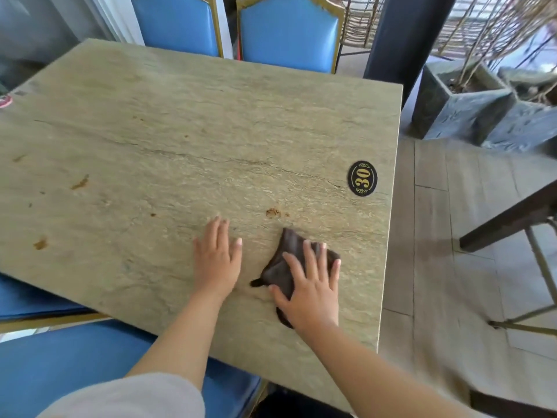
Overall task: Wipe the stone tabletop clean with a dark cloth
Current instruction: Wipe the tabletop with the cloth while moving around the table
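A greenish-beige stone tabletop (180, 122) fills most of the view. A dark brown cloth (286, 254) lies near its front right corner. My right hand (310, 285) presses flat on the cloth with fingers spread. Just left of it, my left hand (217, 260) rests flat on the bare stone and holds nothing. A brown crumbly stain (273, 212) sits a little beyond the cloth. More brown stains (80, 183) dot the left half of the table.
A black oval plaque marked 30 (362, 178) is fixed near the right edge. Blue chairs (289, 31) stand at the far side and one blue seat (75, 366) at the near side. A stone planter (461, 110) and another table's edge (512, 218) are at the right.
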Available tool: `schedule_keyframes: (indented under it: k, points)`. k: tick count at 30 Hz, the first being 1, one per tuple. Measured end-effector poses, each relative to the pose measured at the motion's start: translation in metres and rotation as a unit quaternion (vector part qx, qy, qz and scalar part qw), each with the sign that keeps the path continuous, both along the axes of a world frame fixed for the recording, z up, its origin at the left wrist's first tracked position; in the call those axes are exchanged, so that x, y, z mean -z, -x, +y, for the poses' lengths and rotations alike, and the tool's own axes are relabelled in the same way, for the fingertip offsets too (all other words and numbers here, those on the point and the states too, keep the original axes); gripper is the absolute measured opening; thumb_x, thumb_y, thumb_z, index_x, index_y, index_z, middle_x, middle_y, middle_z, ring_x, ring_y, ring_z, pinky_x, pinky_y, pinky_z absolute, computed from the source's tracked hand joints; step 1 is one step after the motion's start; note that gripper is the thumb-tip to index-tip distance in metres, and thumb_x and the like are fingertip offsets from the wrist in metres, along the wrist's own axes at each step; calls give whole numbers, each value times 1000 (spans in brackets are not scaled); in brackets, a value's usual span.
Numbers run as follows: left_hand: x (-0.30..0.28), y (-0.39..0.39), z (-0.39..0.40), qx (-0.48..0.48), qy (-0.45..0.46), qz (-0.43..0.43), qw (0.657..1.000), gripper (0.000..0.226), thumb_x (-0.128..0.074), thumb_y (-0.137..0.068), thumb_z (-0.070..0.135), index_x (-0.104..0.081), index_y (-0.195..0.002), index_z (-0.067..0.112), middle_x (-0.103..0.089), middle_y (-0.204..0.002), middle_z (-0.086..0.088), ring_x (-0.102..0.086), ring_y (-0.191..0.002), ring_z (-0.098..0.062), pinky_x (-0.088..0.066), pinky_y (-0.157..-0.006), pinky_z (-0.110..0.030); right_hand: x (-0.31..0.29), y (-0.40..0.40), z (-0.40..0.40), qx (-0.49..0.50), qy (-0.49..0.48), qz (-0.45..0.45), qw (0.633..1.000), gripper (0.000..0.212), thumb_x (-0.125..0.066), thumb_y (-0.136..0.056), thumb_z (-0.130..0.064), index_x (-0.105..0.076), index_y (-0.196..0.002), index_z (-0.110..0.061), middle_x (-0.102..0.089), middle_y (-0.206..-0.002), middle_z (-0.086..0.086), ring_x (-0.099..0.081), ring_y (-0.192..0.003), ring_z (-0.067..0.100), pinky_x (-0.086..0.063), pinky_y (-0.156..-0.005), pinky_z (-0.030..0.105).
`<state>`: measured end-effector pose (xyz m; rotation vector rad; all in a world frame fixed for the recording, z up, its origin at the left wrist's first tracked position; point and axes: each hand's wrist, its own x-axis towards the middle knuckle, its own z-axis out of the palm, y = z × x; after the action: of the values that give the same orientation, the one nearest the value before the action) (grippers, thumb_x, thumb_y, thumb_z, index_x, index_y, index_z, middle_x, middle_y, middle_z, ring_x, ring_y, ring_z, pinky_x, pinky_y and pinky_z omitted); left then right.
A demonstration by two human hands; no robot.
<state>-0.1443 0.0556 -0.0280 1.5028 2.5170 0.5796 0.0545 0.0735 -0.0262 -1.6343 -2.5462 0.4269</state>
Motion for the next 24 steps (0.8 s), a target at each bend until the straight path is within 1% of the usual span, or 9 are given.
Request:
schedule_keyframes:
  k: [3, 7, 10, 14, 16, 18, 20, 22, 24]
  points:
    - [3, 24, -4, -82, 51, 35, 995, 62, -24, -101, 45, -20, -154, 11, -13, -163, -6, -8, -150, -23, -2, -120, -52, 3, -15, 31, 136, -20, 4, 991, 62, -43, -84, -48, -38, -142, -28, -14, -160, 6, 2, -147, 32, 8, -115, 53]
    - [12, 40, -13, -86, 66, 61, 992, 74, -12, -94, 57, -22, -154, 14, -13, -163, -1, -8, -150, -19, 3, -120, -48, 6, 11, 49, 219, 0, 0, 976, 66, -40, -90, -37, -18, -151, -28, 1, -161, 5, 15, -146, 30, 19, -114, 50]
    - [15, 43, -12, -77, 53, 59, 994, 77, -14, -90, 58, -24, -153, 14, -15, -163, -1, -7, -150, -17, 6, -120, -47, 5, 47, 58, 193, -4, 11, 981, 68, -39, -90, -37, -13, -152, -27, 5, -161, 6, 17, -146, 30, 20, -113, 47]
    - [11, 44, -15, -76, -11, 0, 997, 72, -22, -89, 48, -29, -152, 12, -23, -160, -2, -12, -150, -15, 4, -121, -48, 1, 123, 71, 94, 16, 45, 994, 67, -38, -92, -36, -9, -152, -26, 9, -161, 3, 20, -145, 26, 21, -114, 44]
    - [8, 44, -15, -83, -33, -28, 996, 73, -24, -88, 45, -24, -153, 11, -25, -160, -5, -14, -149, -16, 2, -122, -47, -4, 159, 79, -16, 45, 105, 993, 64, -41, -91, -28, -19, -151, -25, 0, -161, 1, 14, -147, 21, 17, -117, 40]
    - [5, 43, -16, -90, -46, -39, 994, 75, -26, -87, 44, -20, -154, 12, -24, -160, -5, -16, -148, -17, 0, -122, -47, -11, 176, 92, -93, 105, 185, 973, 61, -46, -87, -16, -34, -146, -23, -19, -159, -2, -1, -148, 16, 6, -120, 39]
    - [2, 41, -17, -89, -46, -41, 994, 76, -26, -86, 45, -16, -155, 14, -21, -161, -3, -15, -148, -17, 0, -122, -47, -15, 166, 108, -65, 114, 236, 963, 61, -48, -84, -8, -41, -143, -21, -32, -154, -3, -14, -146, 15, -4, -121, 38]
    - [3, 41, -16, -86, -28, -38, 995, 77, -21, -86, 48, -13, -155, 16, -17, -162, -1, -12, -149, -17, 2, -122, -46, -11, 141, 121, 14, 56, 199, 978, 63, -47, -85, -9, -36, -146, -20, -30, -155, -4, -11, -146, 12, 0, -121, 33]
    - [3, 42, -15, -79, 11, -13, 997, 79, -12, -84, 51, -8, -156, 17, -11, -163, 0, -6, -150, -16, 5, -121, -46, -6, 115, 120, 98, 17, 159, 982, 65, -46, -87, -13, -29, -149, -20, -25, -157, -4, -6, -147, 12, 3, -120, 33]
